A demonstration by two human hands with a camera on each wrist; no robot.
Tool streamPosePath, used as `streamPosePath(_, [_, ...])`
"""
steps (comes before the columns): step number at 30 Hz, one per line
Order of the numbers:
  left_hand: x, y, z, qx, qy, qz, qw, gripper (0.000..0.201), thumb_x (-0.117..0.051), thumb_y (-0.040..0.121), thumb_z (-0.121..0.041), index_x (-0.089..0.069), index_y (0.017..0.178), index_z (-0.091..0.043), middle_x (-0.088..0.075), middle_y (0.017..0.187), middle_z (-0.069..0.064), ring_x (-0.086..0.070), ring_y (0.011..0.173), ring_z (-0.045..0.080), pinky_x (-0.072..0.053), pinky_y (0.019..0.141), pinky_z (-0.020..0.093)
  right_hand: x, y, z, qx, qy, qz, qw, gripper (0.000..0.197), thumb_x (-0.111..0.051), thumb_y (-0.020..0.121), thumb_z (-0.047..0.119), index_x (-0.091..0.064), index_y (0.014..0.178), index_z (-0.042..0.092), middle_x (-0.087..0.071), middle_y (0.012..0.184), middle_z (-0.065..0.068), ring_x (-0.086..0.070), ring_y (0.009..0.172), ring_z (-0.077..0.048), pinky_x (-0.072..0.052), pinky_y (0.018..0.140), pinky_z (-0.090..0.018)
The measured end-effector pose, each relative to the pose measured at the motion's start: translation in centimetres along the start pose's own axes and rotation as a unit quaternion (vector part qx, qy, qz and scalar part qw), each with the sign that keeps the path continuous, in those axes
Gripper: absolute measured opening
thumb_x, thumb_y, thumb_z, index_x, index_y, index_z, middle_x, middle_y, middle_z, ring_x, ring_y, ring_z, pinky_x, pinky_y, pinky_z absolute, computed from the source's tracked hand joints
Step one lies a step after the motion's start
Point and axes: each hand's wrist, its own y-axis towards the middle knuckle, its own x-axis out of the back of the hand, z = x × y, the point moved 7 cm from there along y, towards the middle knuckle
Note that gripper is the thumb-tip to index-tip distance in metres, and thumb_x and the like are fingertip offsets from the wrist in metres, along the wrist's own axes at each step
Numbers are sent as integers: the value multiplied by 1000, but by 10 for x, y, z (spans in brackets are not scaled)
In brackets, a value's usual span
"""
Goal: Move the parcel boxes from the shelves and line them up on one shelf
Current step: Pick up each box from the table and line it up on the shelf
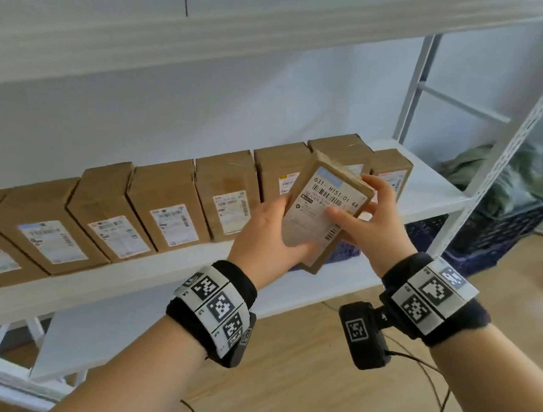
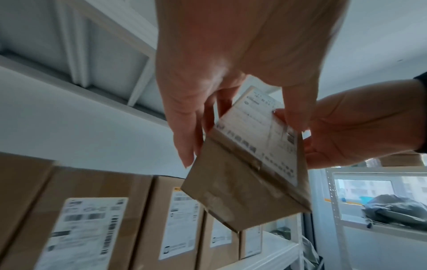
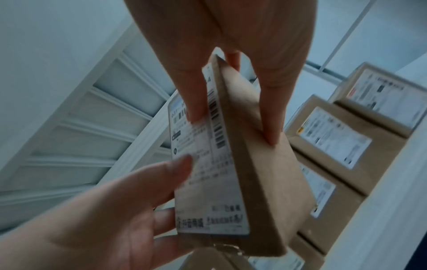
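A flat brown parcel box (image 1: 326,207) with a white barcode label is tilted in the air in front of the right end of the shelf (image 1: 126,278). My left hand (image 1: 271,232) grips its lower left, thumb on the label and fingers behind. My right hand (image 1: 374,221) pinches its right edge, thumb on the label. The left wrist view shows the parcel box (image 2: 249,173) below my left hand (image 2: 231,73), and in the right wrist view this parcel box (image 3: 249,164) sits between the fingers of my right hand (image 3: 231,45). Several labelled brown boxes (image 1: 172,203) stand in a row on the shelf.
Bare shelf surface (image 1: 429,190) lies right of the row. An upper shelf (image 1: 212,46) hangs above, and a perforated white post (image 1: 516,128) stands at the right. A dark crate (image 1: 508,226) with green cloth sits on the wooden floor beyond. A lower shelf (image 1: 305,291) is beneath.
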Motion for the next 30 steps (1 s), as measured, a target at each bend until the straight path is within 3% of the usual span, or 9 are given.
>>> streamPosePath(2, [-18, 17, -12, -8, -18, 16, 1000, 53, -66, 82, -42, -43, 128, -30, -48, 106, -17, -48, 94, -1, -45, 69, 10, 21, 10, -8, -13, 6, -14, 1000, 65, -72, 77, 9, -34, 130, 20, -57, 105, 2, -59, 98, -13, -57, 80, -40])
streamPosePath(4, [-36, 35, -20, -16, -42, 30, 999, 44, -61, 85, -43, -46, 122, -27, -53, 109, -13, -54, 101, 6, -53, 79, 24, 40, 20, -19, -43, 50, -27, 997, 73, -76, 72, 15, -34, 131, 22, -58, 110, -2, -62, 99, -16, -56, 82, -43])
streamPosePath(7, [-67, 65, -30, -23, -46, 74, 996, 38, -54, 88, -46, -48, 116, -23, -55, 118, -5, -55, 106, 12, -53, 87, 37, 69, 36, -28, -61, 25, -74, 995, 100, -82, 46, 49, -35, 130, 24, -56, 115, -1, -62, 101, -18, -55, 83, -42])
streamPosePath(9, [-87, 87, -38, -32, -51, 113, 992, 34, -50, 92, -44, -48, 115, -19, -57, 116, -3, -55, 105, 14, -52, 88, 39, 88, 49, -28, -57, -29, -113, 992, 107, -79, 38, 57, -35, 129, 22, -54, 110, 4, -59, 101, -14, -53, 85, -36])
streamPosePath(12, [-114, 121, -50, -61, -65, 149, 985, 21, -43, 96, -34, -50, 106, -17, -60, 103, 0, -57, 97, 18, -51, 84, 40, 115, 71, -27, -43, -127, -165, 977, 99, -84, 47, 51, -35, 127, 20, -47, 105, 11, -51, 102, -10, -47, 82, -26])
streamPosePath(16, [-151, 165, -64, -91, -66, 199, 974, 11, -41, 96, -25, -49, 96, -18, -56, 89, -1, -54, 87, 21, -46, 74, 35, 150, 101, -26, -29, -230, -227, 946, 97, -86, 46, 52, -39, 124, 18, -39, 112, 6, -41, 104, -9, -37, 85, -23])
streamPosePath(21, [-196, 208, -78, -107, -98, 261, 954, 28, -39, 95, -26, -53, 117, -16, -62, 114, 6, -57, 106, 22, -47, 94, 46, 184, 136, -39, -30, -264, -263, 927, 82, -83, 57, 47, -40, 122, 23, -40, 118, 2, -40, 104, -10, -34, 84, -22])
streamPosePath(25, [-216, 234, -86, -126, -74, 281, 948, 31, -37, 99, -18, -48, 128, -16, -56, 127, 4, -50, 118, 19, -41, 101, 36, 205, 169, -56, -37, -295, -261, 918, 84, -81, 59, 46, -38, 127, 22, -36, 118, 4, -40, 113, -15, -38, 92, -26])
streamPosePath(30, [-226, 278, -87, -125, -43, 232, 964, 34, -40, 99, -19, -46, 132, -14, -53, 131, 2, -48, 121, 14, -40, 102, 30, 231, 218, -79, -43, -322, -254, 911, 81, -80, 61, 47, -41, 126, 19, -38, 124, 0, -39, 117, -18, -37, 100, -32])
